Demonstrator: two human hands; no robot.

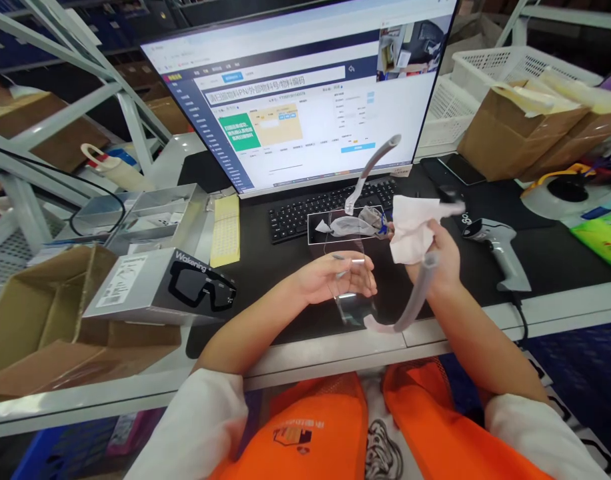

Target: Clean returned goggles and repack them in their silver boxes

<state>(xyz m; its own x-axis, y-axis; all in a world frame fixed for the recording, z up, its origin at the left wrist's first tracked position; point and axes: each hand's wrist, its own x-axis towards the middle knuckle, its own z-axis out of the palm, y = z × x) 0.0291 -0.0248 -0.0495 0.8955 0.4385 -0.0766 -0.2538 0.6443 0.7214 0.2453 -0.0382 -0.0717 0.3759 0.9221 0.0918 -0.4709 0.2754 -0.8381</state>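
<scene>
My left hand (338, 275) is closed around the middle of a pair of clear glasses, whose transparent lens (353, 308) shows against the black desk mat. One grey temple arm (378, 163) points up toward the monitor; the other grey temple arm (416, 300) curves up beside my right wrist. Pinched in my right hand (439, 260) is a folded white cloth (410, 223), held above the mat and apart from my left hand. Behind the glasses lies a grey drawstring pouch (353, 225) with a blue cord end, in front of the keyboard (305, 217).
A monitor (295, 87) stands at the back. To the left are a glasses box (155, 283), an open cardboard box (40, 333), a yellow pad (225, 230) and divided plastic trays (155, 207). On the right lie a barcode scanner (503, 250), a phone (460, 169) and cardboard boxes (520, 133).
</scene>
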